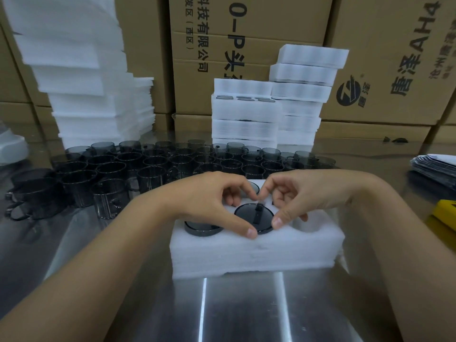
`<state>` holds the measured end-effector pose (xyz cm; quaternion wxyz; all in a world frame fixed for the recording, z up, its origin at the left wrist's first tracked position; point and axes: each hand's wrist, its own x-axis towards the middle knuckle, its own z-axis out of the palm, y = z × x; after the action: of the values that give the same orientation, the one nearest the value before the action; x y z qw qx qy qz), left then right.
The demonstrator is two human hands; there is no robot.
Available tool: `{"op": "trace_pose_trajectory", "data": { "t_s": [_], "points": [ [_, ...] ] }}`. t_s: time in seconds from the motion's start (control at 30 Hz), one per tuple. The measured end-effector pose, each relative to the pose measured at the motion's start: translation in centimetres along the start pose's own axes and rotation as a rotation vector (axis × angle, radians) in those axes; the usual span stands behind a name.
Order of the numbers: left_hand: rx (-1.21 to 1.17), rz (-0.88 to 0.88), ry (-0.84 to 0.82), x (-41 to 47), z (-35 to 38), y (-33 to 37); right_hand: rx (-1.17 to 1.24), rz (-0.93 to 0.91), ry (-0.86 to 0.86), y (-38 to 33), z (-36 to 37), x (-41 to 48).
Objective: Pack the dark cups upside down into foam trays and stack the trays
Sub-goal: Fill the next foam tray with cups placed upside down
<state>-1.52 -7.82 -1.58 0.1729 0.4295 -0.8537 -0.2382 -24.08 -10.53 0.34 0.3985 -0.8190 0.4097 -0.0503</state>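
- The middle cup (254, 215) sits upside down in the centre pocket of the front row of a white foam tray (256, 253), its dark flat base facing up and standing a little proud of the foam
- Both hands are on it: the left hand (209, 201) and the right hand (303, 193) each curl thumb and forefinger round the rim of its base, forefingers meeting at the far side and thumbs at the near side, so each hand is grasping that cup
- The other fingers of both hands are tucked under, over the back row
- In the same front row of 3 pockets, a second cup (201, 228) fills the left pocket, also base up, and the right pocket (309, 225) shows only foam
- Behind the forefingers, part of 1 more upturned base (254, 187) shows in the back row; the rest of that row is hidden by the hands
- The tray lies on a shiny steel table (246, 304), just in front of me
- Right behind the tray stands a crowd of loose dark cups (172, 164), mouths up, with a few tipped on their sides (32, 206) at the left
- Farther back are 2 stacks of filled trays (244, 119), the right one (303, 95) taller
- A leaning pile of foam sheets (81, 82) rises at the left, and cardboard boxes (246, 33) wall off the back
- At the right edge lie a flat bundle of papers or bags (434, 166) and something yellow (444, 213)
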Motion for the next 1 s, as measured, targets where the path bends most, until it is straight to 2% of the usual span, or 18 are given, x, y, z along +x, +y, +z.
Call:
{"op": "trace_pose_trajectory", "data": {
  "t_s": [0.3,0.67,0.83,0.9,1.0],
  "points": [
    [-0.001,0.01,0.031,0.3,0.3,-0.2,0.047,0.009,0.009,0.2,-0.1,0.3],
    [0.053,-0.075,-0.039,0.3,0.1,0.3,-0.084,0.08,0.048,-0.8,-0.1,0.0],
    [-0.004,-0.01,-0.048,0.1,0.4,-0.2,-0.03,0.011,0.031,0.4,-0.2,0.0],
    [0.009,0.019,-0.031,0.1,0.6,-0.2,0.076,-0.062,0.107,1.0,-0.4,0.0],
    [0.0,0.041,-0.003,0.1,0.8,-0.2,0.339,-0.138,0.492,2.0,-1.1,0.6]
  ]
}}
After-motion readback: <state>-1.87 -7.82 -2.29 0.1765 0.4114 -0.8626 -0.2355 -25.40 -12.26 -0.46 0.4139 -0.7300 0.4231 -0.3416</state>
